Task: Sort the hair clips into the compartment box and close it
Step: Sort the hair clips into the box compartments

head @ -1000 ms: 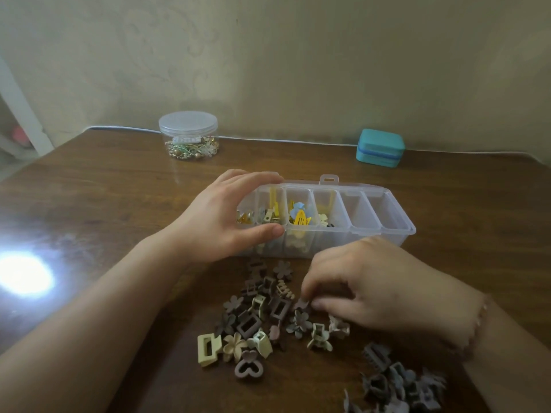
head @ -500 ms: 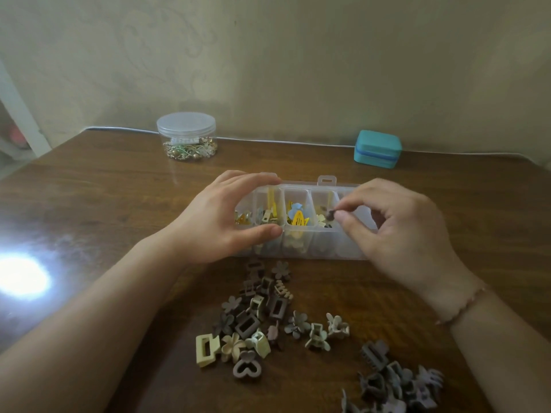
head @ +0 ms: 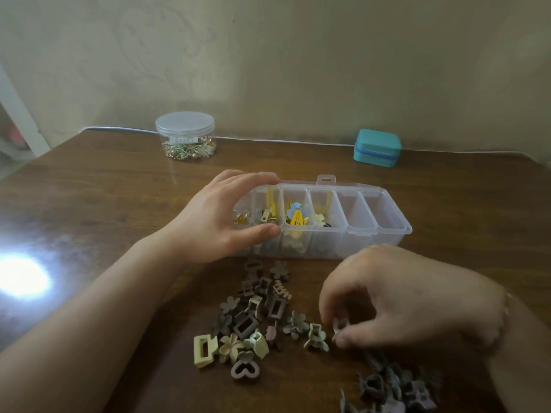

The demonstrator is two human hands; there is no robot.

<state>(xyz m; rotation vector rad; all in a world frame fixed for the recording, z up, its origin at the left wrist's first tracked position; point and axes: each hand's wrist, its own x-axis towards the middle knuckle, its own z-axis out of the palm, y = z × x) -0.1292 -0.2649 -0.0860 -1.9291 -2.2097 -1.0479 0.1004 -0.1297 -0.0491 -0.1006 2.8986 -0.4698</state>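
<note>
The left hand point(head: 217, 222) grips the near-left end of the clear plastic compartment box point(head: 387, 231), steadying it on the brown wooden counter point(head: 89, 204) so drops won't shift it. In front of the box, the right hand point(head: 396, 296) pinches what looks like a small pale claw clip point(head: 340, 324) beside the loose muted-coloured clip pile point(head: 253, 320), likely fetching the next piece.

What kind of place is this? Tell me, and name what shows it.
Probably a room at home: a dark wooden table against a beige patterned wall, with a clear round plastic jar of trinkets and a small teal zipped case at the back edge.
</note>
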